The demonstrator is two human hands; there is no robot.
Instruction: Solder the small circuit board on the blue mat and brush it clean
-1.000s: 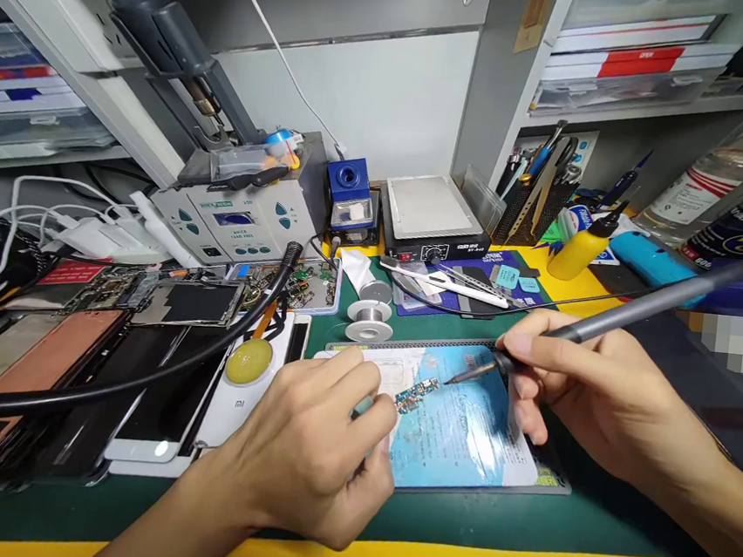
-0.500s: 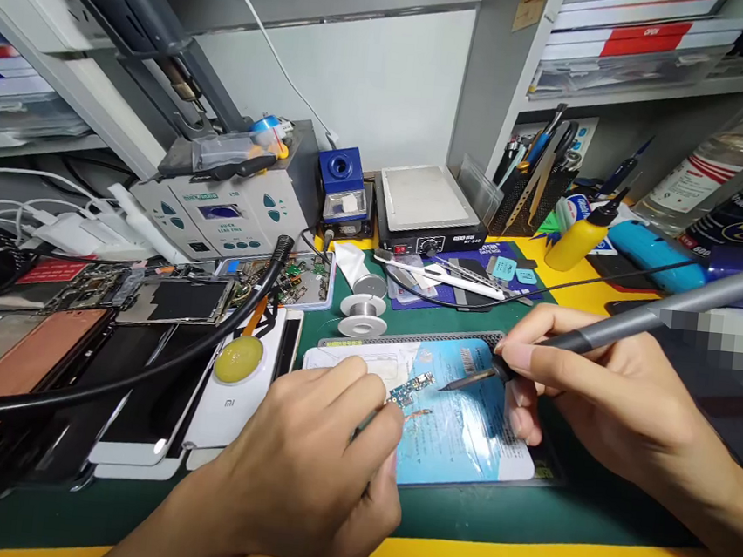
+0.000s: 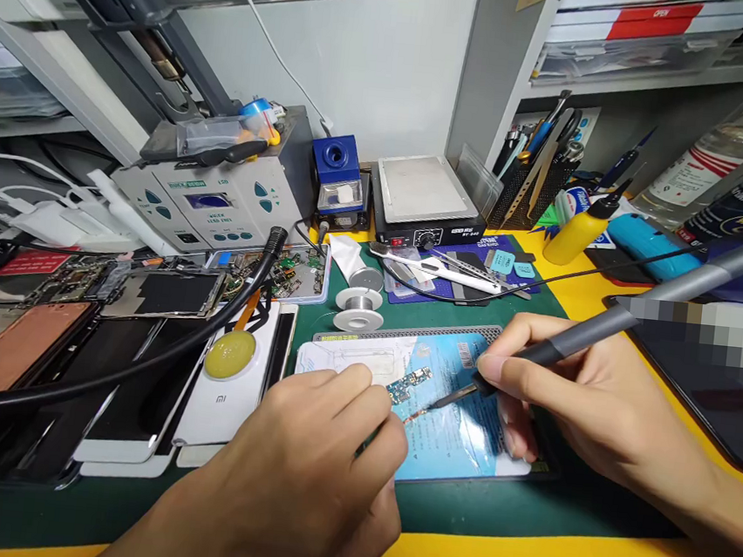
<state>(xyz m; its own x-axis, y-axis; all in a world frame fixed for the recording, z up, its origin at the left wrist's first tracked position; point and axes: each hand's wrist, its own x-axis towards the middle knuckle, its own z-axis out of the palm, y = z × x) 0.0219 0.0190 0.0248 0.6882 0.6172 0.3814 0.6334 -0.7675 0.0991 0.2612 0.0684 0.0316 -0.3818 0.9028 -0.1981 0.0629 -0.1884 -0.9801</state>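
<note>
right hand (image 3: pixel 602 406), apart from left hand (image 3: pixel 328 458), grips soldering iron (image 3: pixel 603 327) pen-fashion, likely for tip control; left is curled, any hold hidden. circuit board (image 3: pixel 409 385) lies at frame centre over blue card (image 3: pixel 452 461), presumably shielding the table (image 3: pixel 516 552).

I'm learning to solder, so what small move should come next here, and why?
Perhaps settle the tip of the soldering iron, held in the right hand, lightly on the near end of the coppery strip: the tip points at that end and sits right by it, though whether they touch is hard to tell.
</note>
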